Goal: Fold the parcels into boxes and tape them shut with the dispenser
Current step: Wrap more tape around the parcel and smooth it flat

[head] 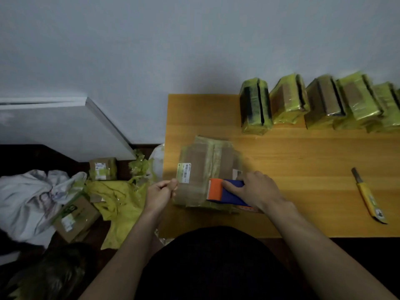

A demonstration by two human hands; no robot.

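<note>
- Head view: the parcel (207, 169), a flat cardboard box with greenish tape over it, lies on the table (303, 169) near its left edge, right in front of the person.
- The right hand (255, 191) grips the tape dispenser (225, 191), orange at its front and blue behind, fingers (232, 187) wrapped over its body; it sits on the parcel's near right part.
- The left hand (161, 191) is curled at the parcel's left edge, apparently pinching a strip of tape or the box rim; which one I cannot tell.
- Both forearms reach forward from the body, the right angled inward over the table.
- Risk, as I judge it: the parcel sits close to the table edge, so a hard pull on the dispenser could drag it off or wrinkle the tape if the left hand's hold slackens.
- A row of wrapped parcels (320, 105) stands along the wall; a yellow utility knife (368, 198) lies well apart to the right.
</note>
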